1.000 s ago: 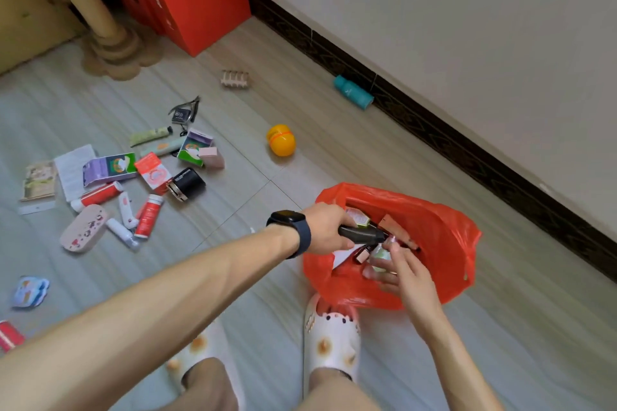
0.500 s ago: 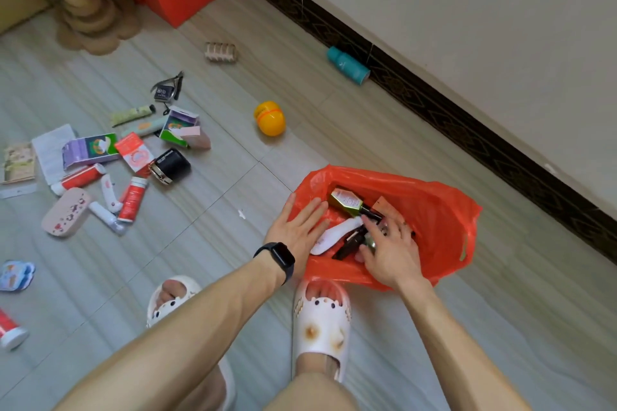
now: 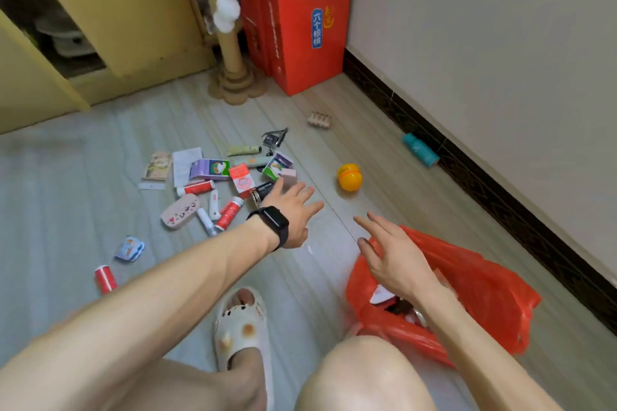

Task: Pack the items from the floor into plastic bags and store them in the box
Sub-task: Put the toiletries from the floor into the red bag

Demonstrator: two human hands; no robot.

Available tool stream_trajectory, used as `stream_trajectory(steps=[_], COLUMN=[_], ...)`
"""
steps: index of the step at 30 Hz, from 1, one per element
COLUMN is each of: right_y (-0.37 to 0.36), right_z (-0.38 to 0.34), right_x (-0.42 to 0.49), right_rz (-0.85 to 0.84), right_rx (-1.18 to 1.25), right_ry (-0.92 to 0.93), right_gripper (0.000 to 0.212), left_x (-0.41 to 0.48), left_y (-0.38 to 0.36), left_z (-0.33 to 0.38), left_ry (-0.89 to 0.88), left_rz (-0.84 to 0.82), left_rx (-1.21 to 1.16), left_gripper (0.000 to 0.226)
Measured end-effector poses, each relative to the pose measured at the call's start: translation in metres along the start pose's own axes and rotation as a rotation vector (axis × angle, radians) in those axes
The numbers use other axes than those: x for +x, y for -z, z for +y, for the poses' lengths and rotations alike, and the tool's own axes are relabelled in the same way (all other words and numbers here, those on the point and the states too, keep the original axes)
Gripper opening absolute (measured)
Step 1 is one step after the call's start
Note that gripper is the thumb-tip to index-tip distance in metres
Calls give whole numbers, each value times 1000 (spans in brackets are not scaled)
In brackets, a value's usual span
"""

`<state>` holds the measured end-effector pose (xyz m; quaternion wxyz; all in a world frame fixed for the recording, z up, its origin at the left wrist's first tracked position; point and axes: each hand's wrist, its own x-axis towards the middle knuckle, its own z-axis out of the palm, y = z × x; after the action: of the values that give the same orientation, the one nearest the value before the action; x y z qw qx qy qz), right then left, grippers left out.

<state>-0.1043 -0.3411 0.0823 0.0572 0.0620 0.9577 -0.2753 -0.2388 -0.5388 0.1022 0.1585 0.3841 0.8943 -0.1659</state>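
Observation:
A red plastic bag (image 3: pixel 474 290) lies open on the floor at lower right with several small items inside, partly hidden by my right arm. My right hand (image 3: pixel 390 253) hovers over the bag's left edge, fingers spread, holding nothing. My left hand (image 3: pixel 293 210), with a black watch on the wrist, reaches with straight fingers over the pile of small items (image 3: pixel 217 183) on the floor, just above a black jar (image 3: pixel 262 192). A tall red box (image 3: pixel 300 23) stands in the far corner.
A yellow ball (image 3: pixel 349 176), a teal bottle (image 3: pixel 420 149) by the baseboard, a beige ridged piece (image 3: pixel 320 119), a red can (image 3: pixel 105 279) and a blue packet (image 3: pixel 129 248) lie apart. A cardboard post (image 3: pixel 232 53) and yellow cabinet (image 3: pixel 110 10) stand behind. My slippered foot (image 3: pixel 242 324) is below.
Both hands have left the bag's inside. My left hand moved up and left toward the pile; my right hand lifted to the bag's edge. The view tilted up to show the box and cabinet.

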Motion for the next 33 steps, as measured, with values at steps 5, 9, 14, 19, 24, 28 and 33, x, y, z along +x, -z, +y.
stream_trajectory(steps=[5,9,14,19,24,28,33], right_y=[21,18,-16,-87,-178,-231,-257], right_z=[-96,-162,-215,-227,-210,-189,-162], right_x=[43,75,117,155,179,197,193], right_rz=[-36,-129,-271,-441,-598,-529,-535], right_rx=[-109,-228,-391,-518,-521,-577,-701], right_ry=[240,387,550,555,419,422,419], right_gripper=[47,50,46,54,58,67,79], left_x=[-74,-139,-189,-209,-203,-185,-160], left_y=[15,-17,-113,-220,-287,-318,-331], left_z=[-98,-162,-208,-207,-186,-179,-170], left_ry=[213,415,679,885,1028,1162,1449], left_rz=[109,71,-82,-248,-270,-118,213], left_rx=[-31,-91,-349,-549,-755,-962,-1174], left_gripper=[60,61,66,70,75,74,69])
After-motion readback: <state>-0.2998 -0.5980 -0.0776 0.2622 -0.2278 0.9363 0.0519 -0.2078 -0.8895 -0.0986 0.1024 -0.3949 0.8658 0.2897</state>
